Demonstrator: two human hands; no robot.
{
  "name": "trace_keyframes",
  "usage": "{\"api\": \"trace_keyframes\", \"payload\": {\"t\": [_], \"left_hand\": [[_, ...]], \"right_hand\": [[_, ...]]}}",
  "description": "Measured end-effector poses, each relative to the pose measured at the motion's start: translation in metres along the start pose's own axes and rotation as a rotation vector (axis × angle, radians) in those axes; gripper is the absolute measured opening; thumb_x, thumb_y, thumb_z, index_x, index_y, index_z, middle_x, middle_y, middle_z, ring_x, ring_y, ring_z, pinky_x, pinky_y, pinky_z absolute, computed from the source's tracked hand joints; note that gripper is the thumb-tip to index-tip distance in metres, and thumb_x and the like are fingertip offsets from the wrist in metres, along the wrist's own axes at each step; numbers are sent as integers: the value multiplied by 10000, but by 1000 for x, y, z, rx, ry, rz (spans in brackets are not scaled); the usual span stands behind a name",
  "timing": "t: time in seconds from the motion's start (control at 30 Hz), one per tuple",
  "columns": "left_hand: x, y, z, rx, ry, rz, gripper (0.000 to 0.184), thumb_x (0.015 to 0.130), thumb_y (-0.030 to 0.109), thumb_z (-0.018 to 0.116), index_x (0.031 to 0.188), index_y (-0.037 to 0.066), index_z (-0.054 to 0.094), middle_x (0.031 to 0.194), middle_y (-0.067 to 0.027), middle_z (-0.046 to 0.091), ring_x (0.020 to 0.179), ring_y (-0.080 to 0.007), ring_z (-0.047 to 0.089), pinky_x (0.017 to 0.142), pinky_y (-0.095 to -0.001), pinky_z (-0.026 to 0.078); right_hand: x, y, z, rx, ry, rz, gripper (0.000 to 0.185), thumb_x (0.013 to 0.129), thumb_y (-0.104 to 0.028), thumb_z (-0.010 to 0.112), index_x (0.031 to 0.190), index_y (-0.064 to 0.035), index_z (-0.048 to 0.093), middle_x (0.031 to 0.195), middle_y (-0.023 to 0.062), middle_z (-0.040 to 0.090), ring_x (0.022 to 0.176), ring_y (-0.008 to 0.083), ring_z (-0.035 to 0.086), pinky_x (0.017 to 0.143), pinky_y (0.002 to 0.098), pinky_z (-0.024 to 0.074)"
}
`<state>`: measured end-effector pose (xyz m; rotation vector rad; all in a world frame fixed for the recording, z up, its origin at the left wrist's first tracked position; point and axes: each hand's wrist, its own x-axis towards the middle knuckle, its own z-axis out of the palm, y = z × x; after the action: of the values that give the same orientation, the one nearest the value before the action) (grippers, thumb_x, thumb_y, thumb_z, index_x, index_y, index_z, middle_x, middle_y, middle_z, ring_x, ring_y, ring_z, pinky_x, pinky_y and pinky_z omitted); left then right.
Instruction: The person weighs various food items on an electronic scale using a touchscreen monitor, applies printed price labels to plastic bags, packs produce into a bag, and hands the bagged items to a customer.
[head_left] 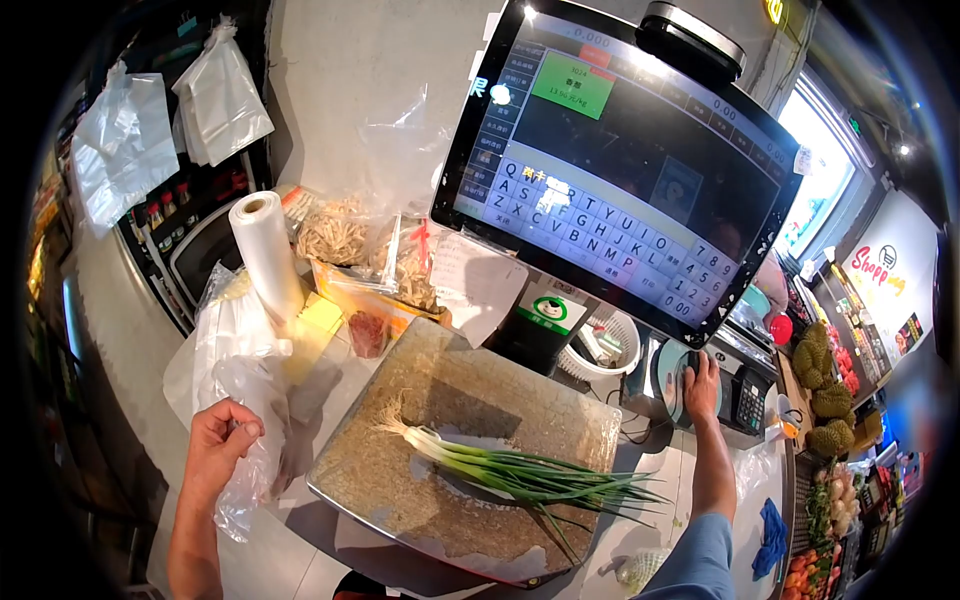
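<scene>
A bunch of green onions [500, 468] lies across the worn metal weighing platform [390, 375], roots pointing to the upper left. Left of the platform, my left hand [225, 440] is closed in a pinch on a clear plastic bag [245, 500] that hangs down below the fingers. My right hand [703, 385] rests over a black computer mouse [690, 362] on a round mat, fingers curved on it. Above the platform, a large touchscreen [620, 170] displays a keyboard and a green item tile.
A roll of plastic bags [265, 245] stands behind my left hand, near bags of dried food [335, 235]. A white basket [605, 345] sits under the screen. A calculator [750, 400] lies right of the mouse. Durians [830, 400] and other produce line the right side.
</scene>
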<state>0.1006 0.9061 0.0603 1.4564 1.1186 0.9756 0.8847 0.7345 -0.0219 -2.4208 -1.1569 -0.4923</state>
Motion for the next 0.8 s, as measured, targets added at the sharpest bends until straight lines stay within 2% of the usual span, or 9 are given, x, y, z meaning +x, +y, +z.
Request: {"api": "trace_keyframes", "payload": {"t": [0.37, 0.47, 0.57, 0.67, 0.7, 0.73, 0.8], "left_hand": [[0, 0, 1, -2, -5, -3, 85, 872, 102, 699, 836, 38, 655, 772, 9, 650, 614, -33, 464, 569, -205, 390], [0, 1, 0, 9, -9, -4, 83, 874, 102, 694, 839, 38, 654, 774, 10, 646, 618, -36, 470, 570, -203, 388], [0, 2, -3, 38, -21, 20, 80, 875, 102, 688, 839, 41, 652, 789, 11, 641, 634, -35, 477, 574, -203, 389], [1, 4, -5, 84, -11, 0, 68, 876, 99, 678, 844, 48, 647, 808, 16, 634, 654, -31, 481, 578, -205, 390], [2, 3, -4, 131, 11, 52, 103, 869, 163, 664, 830, 75, 629, 789, 23, 622, 578, -26, 431, 530, -200, 343], [2, 6, -5, 136, 5, 45, 109, 873, 174, 661, 832, 78, 629, 794, 25, 618, 580, -25, 428, 533, -199, 337], [6, 12, -10, 182, -4, 70, 121, 873, 196, 662, 844, 83, 628, 792, 34, 601, 593, -20, 421, 545, -194, 323]], "right_hand": [[1, -1, -1, -8, -19, 12, 547, 966, -232, 557, 1471, -103, 390, 1489, 318, 335, 1361, 496, 356, 1128, 503, 339], [0, 2, 3, -58, 44, -39, 500, 968, -241, 538, 1430, -85, 428, 1448, 290, 386, 1316, 485, 410, 1099, 485, 371], [2, 2, 2, -7, 11, -38, 521, 966, -226, 545, 1449, -75, 419, 1466, 334, 357, 1351, 501, 368, 1122, 506, 340], [6, 8, 2, -29, -6, -67, 540, 959, -267, 559, 1445, -71, 428, 1459, 349, 366, 1327, 518, 395, 1109, 513, 351], [4, 9, -2, -53, 6, -90, 552, 958, -287, 566, 1446, -70, 427, 1458, 348, 371, 1317, 520, 408, 1101, 515, 359], [4, 8, 0, -70, 17, -115, 565, 957, -306, 572, 1448, -69, 427, 1458, 348, 375, 1307, 522, 422, 1094, 516, 367], [6, 25, 10, -106, 152, -167, 592, 959, -358, 587, 1448, -64, 428, 1439, 340, 409, 1298, 515, 438, 1075, 515, 386]]}}
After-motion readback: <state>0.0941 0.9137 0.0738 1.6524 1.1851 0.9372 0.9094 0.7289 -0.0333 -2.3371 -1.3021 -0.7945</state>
